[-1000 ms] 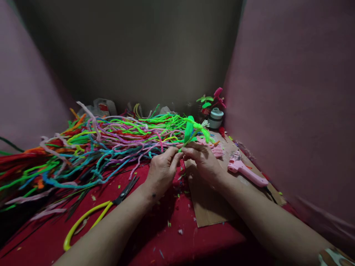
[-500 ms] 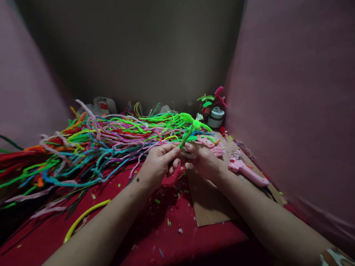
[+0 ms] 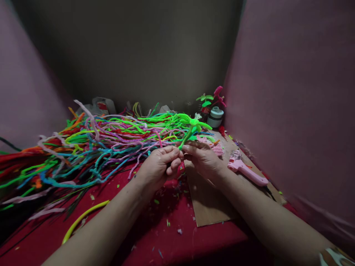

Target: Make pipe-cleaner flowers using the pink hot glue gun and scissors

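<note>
A bright green pipe-cleaner flower [image 3: 195, 125] with white stamens at its top leans up and to the right from between my hands. My left hand [image 3: 161, 164] is closed, thumb and forefinger pinching the lower end of its green stem. From the other side, my right hand [image 3: 203, 159] pinches the same stem close to the left fingertips. The very bottom of the stem is hidden by the fingers. Just behind the hands lie pink fuzzy pieces [image 3: 217, 149] on a cardboard sheet [image 3: 212, 205].
A heap of coloured pipe cleaners [image 3: 111, 136] spreads over the red cloth [image 3: 177, 251] on the left. A pink glue gun [image 3: 248, 173] lies at the right. Behind stand a pale jar [image 3: 215, 117] and a pink flower [image 3: 219, 94]. A yellow curved tube [image 3: 83, 220] lies near my left forearm.
My right fingers have closed in on the stem beside the left ones; a white round item seen under the right thumb no longer shows. The flower has shifted slightly.
</note>
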Demonstrator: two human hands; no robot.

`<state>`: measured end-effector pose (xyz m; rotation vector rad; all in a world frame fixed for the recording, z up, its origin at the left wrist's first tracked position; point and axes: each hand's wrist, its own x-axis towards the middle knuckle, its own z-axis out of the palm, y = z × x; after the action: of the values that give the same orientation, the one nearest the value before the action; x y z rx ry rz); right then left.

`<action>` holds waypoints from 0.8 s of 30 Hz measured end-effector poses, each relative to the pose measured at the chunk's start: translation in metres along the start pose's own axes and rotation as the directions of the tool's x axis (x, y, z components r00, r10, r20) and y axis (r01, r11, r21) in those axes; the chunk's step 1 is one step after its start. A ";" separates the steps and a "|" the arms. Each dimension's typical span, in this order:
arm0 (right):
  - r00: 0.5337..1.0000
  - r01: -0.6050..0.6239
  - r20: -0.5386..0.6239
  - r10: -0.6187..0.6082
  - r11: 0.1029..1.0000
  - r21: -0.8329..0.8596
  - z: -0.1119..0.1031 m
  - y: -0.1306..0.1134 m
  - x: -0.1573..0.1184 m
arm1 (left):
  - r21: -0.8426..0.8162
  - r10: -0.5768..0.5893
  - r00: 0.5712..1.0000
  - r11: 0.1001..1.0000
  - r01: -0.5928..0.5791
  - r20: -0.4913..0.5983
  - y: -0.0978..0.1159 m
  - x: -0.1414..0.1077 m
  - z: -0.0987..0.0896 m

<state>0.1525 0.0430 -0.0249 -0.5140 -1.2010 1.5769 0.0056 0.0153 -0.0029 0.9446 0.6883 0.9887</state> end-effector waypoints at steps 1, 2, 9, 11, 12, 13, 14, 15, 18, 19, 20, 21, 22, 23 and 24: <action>1.000 -0.022 -0.007 0.022 0.999 0.039 0.001 -0.001 -0.001 | -0.028 -0.012 1.000 1.000 0.013 0.022 0.000 0.000 0.000; 0.999 -0.043 -0.011 0.044 0.996 0.074 0.001 -0.001 -0.001 | -0.051 -0.026 0.999 0.998 0.029 0.042 0.000 0.000 0.000; 0.996 -0.052 -0.069 0.055 0.997 0.052 0.001 0.001 0.000 | 0.051 -0.053 0.998 0.997 0.051 0.035 -0.001 -0.002 0.003; 0.996 -0.050 -0.069 0.052 0.998 0.030 0.002 0.001 0.000 | 0.158 -0.009 1.000 0.987 0.009 -0.004 -0.001 -0.001 0.004; 0.998 -0.045 -0.053 0.046 0.999 0.016 0.002 0.001 0.000 | 0.225 0.027 0.999 0.974 -0.022 -0.022 -0.001 -0.001 0.004; 0.999 -0.039 -0.034 0.039 0.999 0.002 0.003 0.000 -0.001 | 0.299 0.071 0.997 0.953 -0.055 -0.040 -0.001 0.000 0.004; 0.999 -0.036 -0.021 0.036 0.999 -0.008 0.004 -0.001 -0.001 | 0.375 0.118 0.991 0.923 -0.087 -0.060 -0.002 0.000 0.004; 0.999 -0.038 -0.021 0.037 0.999 -0.014 0.005 -0.001 -0.001 | 0.449 0.170 0.982 0.886 -0.115 -0.085 -0.002 0.001 0.005; 0.996 -0.035 -0.086 0.034 0.999 -0.001 0.007 -0.001 -0.001 | 0.681 0.392 0.909 0.706 -0.195 -0.146 -0.005 0.000 0.005; 0.994 -0.027 -0.106 0.027 1.000 -0.002 0.008 -0.001 -0.002 | 0.765 0.474 0.869 0.609 -0.209 -0.140 -0.007 0.000 0.005; 0.993 -0.014 -0.116 0.013 1.000 -0.012 0.008 0.000 -0.002 | 0.843 0.542 0.832 0.498 -0.204 -0.120 -0.009 -0.001 0.004; 0.993 -0.001 -0.119 -0.003 1.000 -0.031 0.009 0.001 -0.002 | 0.905 0.589 0.803 0.387 -0.178 -0.094 -0.010 -0.002 0.004; 0.993 0.008 -0.117 -0.015 0.998 -0.060 0.009 0.002 -0.003 | 0.947 0.611 0.789 0.288 -0.141 -0.068 -0.012 -0.002 0.003; 0.993 0.009 -0.118 -0.021 0.995 -0.098 0.009 0.003 -0.003 | 0.973 0.616 0.786 0.207 -0.106 -0.045 -0.014 -0.003 0.001; 0.992 0.006 -0.125 -0.023 0.991 -0.137 0.009 0.004 -0.004 | 0.986 0.615 0.788 0.145 -0.083 -0.024 -0.015 -0.003 0.000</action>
<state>0.1449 0.0360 -0.0260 -0.6826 -1.2179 1.4342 0.0100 0.0090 -0.0163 2.1602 1.6463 1.1976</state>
